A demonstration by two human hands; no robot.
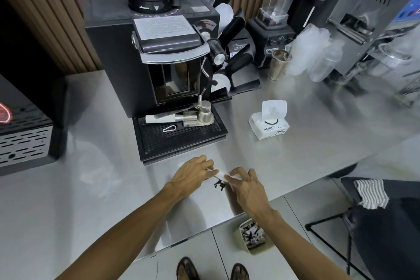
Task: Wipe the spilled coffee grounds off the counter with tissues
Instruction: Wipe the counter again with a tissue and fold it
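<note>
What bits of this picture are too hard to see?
All in the head view:
- The tissue: mostly hidden by the fingers of the left hand and right hand.
- The coffee grounds: a tiny clump; any more under the hands are hidden.
- The bin: partly behind the right forearm, contents too small.
- The machines on the right: blurred.

A wall of vertical wooden slats (45, 18) runs behind a brushed stainless-steel worktop (91, 188), whose surface throws back soft, diffuse light in pale patches. Along the back stand a black coffee machine (109, 70), a dark blender (272, 32) and a steel appliance (363, 18); a black perforated unit (22, 134) sits at the left edge. To the right, below the worktop, a dark metal-framed seat (386, 223) carries a striped cloth (372, 193).
</note>
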